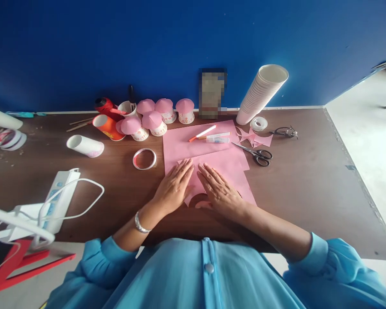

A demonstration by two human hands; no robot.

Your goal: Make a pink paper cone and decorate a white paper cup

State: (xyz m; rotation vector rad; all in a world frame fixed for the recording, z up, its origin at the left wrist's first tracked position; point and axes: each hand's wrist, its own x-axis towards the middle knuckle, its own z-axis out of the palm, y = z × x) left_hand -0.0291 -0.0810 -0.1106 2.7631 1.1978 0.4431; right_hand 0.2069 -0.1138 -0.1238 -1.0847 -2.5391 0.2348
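Observation:
Both of my hands lie flat on a pink paper sheet (231, 171) near the table's front edge. My left hand (176, 186) is open, its fingers stretched forward over the sheet's left side. My right hand (220, 189) is open too, resting on the right part of the same sheet. A curved piece is cut out of the near edge, and brown tabletop shows through between the hands. Under and behind it lies another pink sheet (180, 139), carrying a marker (202, 133) and a glue tube (218, 137). Scissors (260, 156) with black handles lie to the right.
Several small cups with pink cone tops (152, 122) stand along the wall. A tall stack of paper cups (260, 96) leans at the back. Pink scraps (255, 138), a white tape roll (259, 124), a ring-shaped roll (144, 159), a white cup (85, 146) and a power strip (62, 193) surround the paper.

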